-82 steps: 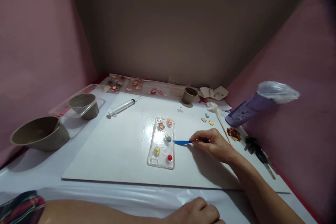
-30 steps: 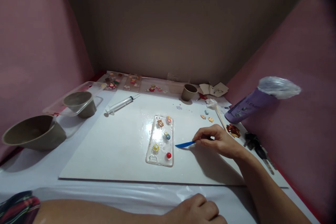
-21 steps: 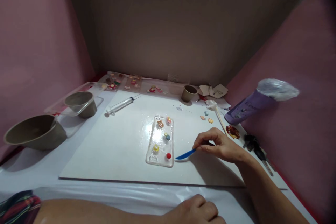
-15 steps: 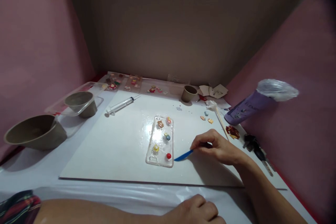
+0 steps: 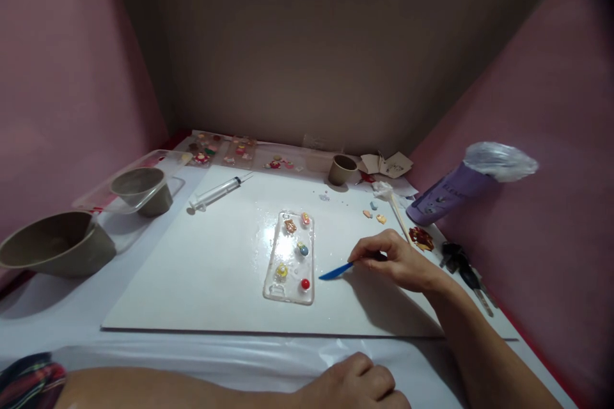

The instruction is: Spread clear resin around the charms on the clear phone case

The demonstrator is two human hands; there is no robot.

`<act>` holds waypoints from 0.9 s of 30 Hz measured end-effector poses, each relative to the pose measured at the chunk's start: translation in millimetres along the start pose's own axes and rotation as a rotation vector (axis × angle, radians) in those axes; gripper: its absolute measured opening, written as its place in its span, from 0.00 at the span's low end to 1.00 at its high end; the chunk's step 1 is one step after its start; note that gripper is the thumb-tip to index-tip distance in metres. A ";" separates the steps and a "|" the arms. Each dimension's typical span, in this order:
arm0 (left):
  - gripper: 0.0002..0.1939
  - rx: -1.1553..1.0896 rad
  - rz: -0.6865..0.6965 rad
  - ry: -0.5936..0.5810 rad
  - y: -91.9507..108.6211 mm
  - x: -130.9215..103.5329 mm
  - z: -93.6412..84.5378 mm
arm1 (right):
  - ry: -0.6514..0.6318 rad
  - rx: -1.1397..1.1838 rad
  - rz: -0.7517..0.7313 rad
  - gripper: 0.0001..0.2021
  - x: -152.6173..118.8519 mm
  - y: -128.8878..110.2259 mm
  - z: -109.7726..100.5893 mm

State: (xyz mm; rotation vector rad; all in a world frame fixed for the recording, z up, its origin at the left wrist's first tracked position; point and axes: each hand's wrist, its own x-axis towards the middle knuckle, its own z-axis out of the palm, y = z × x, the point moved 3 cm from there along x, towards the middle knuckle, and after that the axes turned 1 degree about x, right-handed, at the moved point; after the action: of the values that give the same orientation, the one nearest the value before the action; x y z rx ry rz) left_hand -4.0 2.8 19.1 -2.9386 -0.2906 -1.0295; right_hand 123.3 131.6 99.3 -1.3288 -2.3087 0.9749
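Pink walls (image 5: 52, 64) flank the bench (image 5: 33, 326) and its white board (image 5: 192, 287). The phone case (image 5: 290, 259) lies there, left of the right hand (image 5: 396, 262), which pinches a blue knife (image 5: 336, 271); the left hand (image 5: 352, 386) curls, its grip hidden.

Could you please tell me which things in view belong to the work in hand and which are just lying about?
Seemingly in use:
blue knife-shaped tool, held in the right hand
clear case with small charms, beside the blade
white board, under the case

Seemingly just lying about:
syringe
purple canister
brown cup at the back
large bowl
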 end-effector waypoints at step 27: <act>0.14 0.012 -0.017 0.056 -1.4 1.4 -0.8 | 0.178 -0.224 -0.228 0.07 -0.1 -4.1 2.5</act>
State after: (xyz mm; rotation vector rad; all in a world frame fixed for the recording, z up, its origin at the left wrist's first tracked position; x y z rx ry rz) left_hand -3.7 4.3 20.5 -2.8965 -0.3201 -1.1055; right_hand 119.4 129.1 100.4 -1.1442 -2.4165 0.5187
